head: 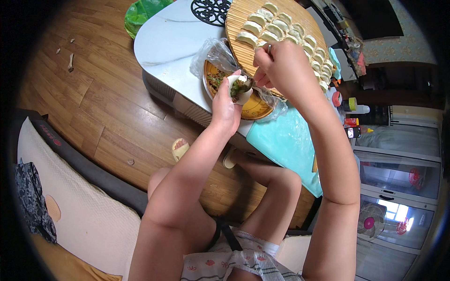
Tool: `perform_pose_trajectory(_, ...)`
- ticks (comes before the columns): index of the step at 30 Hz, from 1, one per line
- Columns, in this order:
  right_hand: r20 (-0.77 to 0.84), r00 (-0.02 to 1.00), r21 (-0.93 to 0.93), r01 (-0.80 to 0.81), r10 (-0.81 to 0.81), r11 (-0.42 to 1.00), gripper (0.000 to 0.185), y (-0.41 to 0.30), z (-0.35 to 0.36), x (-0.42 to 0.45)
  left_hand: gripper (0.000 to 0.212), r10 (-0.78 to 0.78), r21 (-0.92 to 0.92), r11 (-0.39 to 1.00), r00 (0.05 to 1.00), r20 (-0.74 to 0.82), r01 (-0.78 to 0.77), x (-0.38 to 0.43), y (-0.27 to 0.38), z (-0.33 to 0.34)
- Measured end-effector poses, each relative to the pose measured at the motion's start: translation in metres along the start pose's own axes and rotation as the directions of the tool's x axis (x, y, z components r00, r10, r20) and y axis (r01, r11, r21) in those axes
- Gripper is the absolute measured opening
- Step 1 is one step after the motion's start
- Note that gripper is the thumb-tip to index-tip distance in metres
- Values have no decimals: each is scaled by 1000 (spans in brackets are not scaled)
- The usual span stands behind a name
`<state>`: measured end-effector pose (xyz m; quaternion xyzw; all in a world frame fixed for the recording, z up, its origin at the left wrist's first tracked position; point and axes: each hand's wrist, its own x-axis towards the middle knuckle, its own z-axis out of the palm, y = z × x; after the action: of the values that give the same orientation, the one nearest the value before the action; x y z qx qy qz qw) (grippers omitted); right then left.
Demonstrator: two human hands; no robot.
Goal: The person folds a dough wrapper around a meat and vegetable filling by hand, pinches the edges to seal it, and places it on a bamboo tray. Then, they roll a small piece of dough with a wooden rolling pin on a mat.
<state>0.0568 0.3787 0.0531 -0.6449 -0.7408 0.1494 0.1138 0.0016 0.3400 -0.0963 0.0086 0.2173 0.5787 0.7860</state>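
Observation:
Cupped in my left hand point(226, 107) is a round dough wrapper point(245, 97) with chopped green and brown filling point(236, 87) on it. My right hand point(277, 63) grips a metal spoon point(269, 49); its bowl end meets the filling, and my fingers hide part of the handle. Below both hands stands an orange-brown bowl point(258, 108) with more filling on its left side and a clear plastic bag point(212, 52) around its rim. Behind my right hand, several folded dumplings point(274, 31) lie in rows on a round slatted tray point(233, 31). My right hand covers some of them.
A turquoise mat point(281, 137) dusted with flour lies on the white tabletop point(165, 38), at the right. A black openwork trivet point(211, 10) sits by the tray. A green plastic bag point(146, 14) is beyond the table's left edge. Bottles and a phone point(352, 132) stand farther right.

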Motion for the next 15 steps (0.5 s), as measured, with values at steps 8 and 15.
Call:
perform_pose_trajectory(8, 15, 985, 405, -161, 169, 900, 33, 17, -18, -26, 48, 18, -40, 999, 1000, 22, -17, 4, 10, -1)
perform_pose_trajectory(15, -199, 976, 737, 93, 84, 669, 29, 71, 33, -99, 52, -30, 22, 999, 997, 69, 29, 8, 19, -9)
